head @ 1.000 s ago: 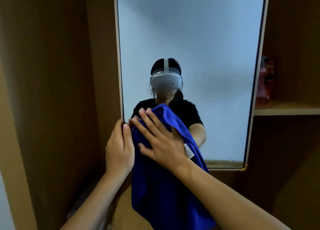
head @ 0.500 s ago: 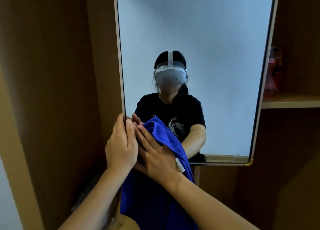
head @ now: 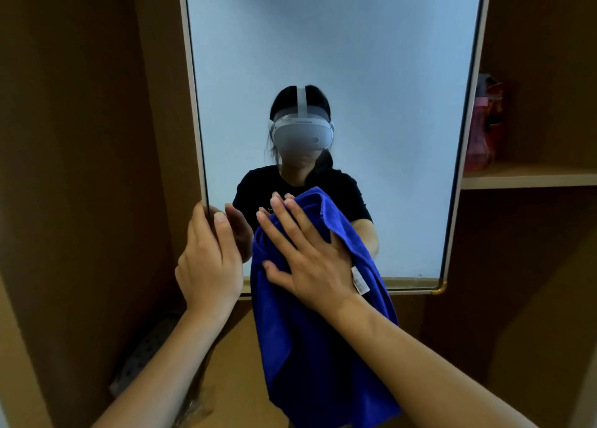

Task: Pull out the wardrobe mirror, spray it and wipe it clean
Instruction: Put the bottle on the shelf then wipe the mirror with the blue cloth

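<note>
The tall pulled-out wardrobe mirror (head: 371, 72) fills the middle of the view and reflects a person in a black shirt. My left hand (head: 210, 259) grips the mirror's left edge low down, thumb on the glass and fingers behind the frame. My right hand (head: 307, 259) lies flat with spread fingers on a blue cloth (head: 310, 347), pressing it against the lower part of the glass. The cloth hangs down past the mirror's bottom edge, and a white label shows near my wrist.
Brown wardrobe panels (head: 80, 169) stand close on the left. A wooden shelf (head: 529, 177) on the right carries a pink spray bottle (head: 484, 130), partly hidden by the mirror frame. Something dark and speckled (head: 145, 356) lies on the wardrobe floor at lower left.
My right hand has slid the cloth up and to the right on the glass, away from my left hand. The left hand keeps its grip on the mirror's edge.
</note>
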Demonstrator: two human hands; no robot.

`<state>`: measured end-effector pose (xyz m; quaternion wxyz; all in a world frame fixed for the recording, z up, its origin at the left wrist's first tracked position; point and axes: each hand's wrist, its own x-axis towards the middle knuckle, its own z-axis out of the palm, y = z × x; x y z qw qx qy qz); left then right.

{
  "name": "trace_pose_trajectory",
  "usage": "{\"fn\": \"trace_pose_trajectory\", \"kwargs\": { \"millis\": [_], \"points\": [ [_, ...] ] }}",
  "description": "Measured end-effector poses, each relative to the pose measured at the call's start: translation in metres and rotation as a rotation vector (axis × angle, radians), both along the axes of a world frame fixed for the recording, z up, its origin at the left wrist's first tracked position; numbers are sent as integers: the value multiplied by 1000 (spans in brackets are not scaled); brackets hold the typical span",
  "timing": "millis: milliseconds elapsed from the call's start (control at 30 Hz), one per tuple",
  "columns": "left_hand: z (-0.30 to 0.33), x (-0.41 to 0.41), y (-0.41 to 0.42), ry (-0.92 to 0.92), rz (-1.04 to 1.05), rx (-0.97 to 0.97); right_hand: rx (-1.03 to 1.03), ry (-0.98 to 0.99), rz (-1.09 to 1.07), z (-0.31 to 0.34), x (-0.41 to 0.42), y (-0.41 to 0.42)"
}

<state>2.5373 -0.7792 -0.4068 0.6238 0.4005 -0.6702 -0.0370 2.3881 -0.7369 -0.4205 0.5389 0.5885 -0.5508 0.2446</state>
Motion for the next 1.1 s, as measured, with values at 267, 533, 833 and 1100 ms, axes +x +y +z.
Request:
{"fn": "trace_pose_trajectory", "kwargs": {
  "millis": [267, 533, 833, 1100],
  "points": [
    [-2, -15, 4, 75, 52, -19, 3, 33, 22, -14, -15, 7],
    [-3, -30, 9, 170, 58, -26, -35, -86, -78, -27, -68, 38],
    [-5, -34, 11, 187, 101, -32, -41, -101, -166, -27, -119, 64],
    [14, -54, 27, -191, 180, -284, -37, -120, -161, -25, -119, 64]
  ]
}}
